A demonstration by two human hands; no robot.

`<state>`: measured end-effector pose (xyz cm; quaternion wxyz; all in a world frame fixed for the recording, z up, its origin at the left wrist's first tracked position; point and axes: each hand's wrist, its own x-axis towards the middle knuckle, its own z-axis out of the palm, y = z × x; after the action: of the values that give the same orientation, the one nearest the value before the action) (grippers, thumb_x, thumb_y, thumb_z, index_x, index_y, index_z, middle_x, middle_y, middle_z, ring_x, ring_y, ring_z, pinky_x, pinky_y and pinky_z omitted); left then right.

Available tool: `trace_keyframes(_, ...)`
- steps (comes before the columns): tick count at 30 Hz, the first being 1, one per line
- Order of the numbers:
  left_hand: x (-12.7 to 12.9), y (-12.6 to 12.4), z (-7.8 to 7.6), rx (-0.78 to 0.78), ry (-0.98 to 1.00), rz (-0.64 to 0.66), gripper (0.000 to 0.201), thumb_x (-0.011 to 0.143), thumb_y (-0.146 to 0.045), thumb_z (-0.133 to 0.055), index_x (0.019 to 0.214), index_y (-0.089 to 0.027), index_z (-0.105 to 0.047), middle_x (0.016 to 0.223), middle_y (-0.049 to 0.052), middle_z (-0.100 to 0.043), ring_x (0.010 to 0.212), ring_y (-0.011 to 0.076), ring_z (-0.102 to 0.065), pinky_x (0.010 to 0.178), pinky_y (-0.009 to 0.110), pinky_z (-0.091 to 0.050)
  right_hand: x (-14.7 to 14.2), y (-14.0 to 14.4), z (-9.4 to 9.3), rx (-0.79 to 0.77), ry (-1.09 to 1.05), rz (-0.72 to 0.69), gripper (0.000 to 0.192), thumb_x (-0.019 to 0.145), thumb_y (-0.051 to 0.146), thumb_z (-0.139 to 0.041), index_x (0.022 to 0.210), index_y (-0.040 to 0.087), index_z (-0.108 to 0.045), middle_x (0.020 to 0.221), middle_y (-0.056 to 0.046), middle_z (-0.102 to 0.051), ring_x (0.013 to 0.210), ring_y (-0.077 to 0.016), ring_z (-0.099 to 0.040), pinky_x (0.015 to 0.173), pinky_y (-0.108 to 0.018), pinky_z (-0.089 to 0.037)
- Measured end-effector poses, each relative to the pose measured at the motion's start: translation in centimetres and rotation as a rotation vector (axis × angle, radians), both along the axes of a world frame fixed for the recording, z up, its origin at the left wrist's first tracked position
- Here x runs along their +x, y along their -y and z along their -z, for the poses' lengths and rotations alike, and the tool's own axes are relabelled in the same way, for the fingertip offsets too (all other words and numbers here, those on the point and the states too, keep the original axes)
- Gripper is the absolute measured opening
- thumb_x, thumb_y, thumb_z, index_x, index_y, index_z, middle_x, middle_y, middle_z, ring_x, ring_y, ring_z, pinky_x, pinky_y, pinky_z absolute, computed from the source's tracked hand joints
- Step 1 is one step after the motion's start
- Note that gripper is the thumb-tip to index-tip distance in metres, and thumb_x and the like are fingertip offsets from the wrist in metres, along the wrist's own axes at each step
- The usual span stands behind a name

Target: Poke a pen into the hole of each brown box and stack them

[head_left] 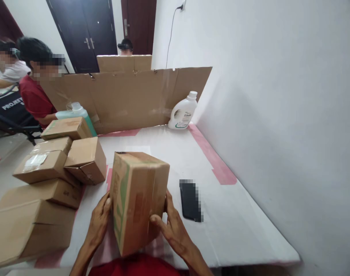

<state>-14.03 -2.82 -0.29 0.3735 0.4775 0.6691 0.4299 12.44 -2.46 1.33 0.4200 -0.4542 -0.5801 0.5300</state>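
I hold a box with green marks between my two hands, with my left hand pressed on its left side and my right hand clamped on its right side, thumb on the face near me. A black phone lies on the white table just right of my right fingers, and plain brown boxes sit left of my left fingers. Far past my fingers, a white bottle stands by a cardboard wall.
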Motion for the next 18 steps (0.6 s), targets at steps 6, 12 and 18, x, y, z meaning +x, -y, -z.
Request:
trace_keyframes(6, -1.9, 3.0, -4.1, 0.044, -0.111, -0.073, 0.073, 0.093, -0.075, -0.047, 0.145, -0.025, -0.062, 0.153, 0.011, -0.060, 0.146, 0.0371, -0.051, 0.113, 0.051, -0.050, -0.7, -4.6, -3.6, -0.015, 0.083, 0.033, 0.083, 0.102, 0.072, -0.042, 0.168, 0.023, -0.028, 0.174, -0.013, -0.028, 0.164, -0.0275, -0.017, 0.133, -0.053, -0.006)
trace_keyframes(12, -1.6, 0.2, -6.7, 0.229, -0.166, -0.120, 0.066, 0.096, -0.073, -0.046, 0.136, -0.025, -0.069, 0.144, 0.009, -0.067, 0.142, 0.0351, -0.054, 0.120, 0.049, -0.043, 0.1, -9.7, -5.6, -0.025, 0.025, -0.090, 0.092, 0.097, 0.085, -0.021, 0.157, 0.022, -0.052, 0.129, -0.014, -0.071, 0.102, -0.0267, -0.070, 0.097, -0.044, -0.054)
trace_keyframes(18, 0.1, -3.9, -1.6, 0.281, 0.087, -0.130, 0.079, 0.099, -0.075, -0.040, 0.160, -0.024, -0.044, 0.154, 0.013, -0.057, 0.143, 0.0340, -0.054, 0.116, 0.050, -0.048, -1.4, -14.5, -0.9, 0.053, 0.100, 0.033, 0.099, 0.091, 0.092, -0.014, 0.132, 0.023, -0.071, 0.107, -0.012, -0.068, 0.095, -0.0278, -0.059, 0.087, -0.044, -0.054)
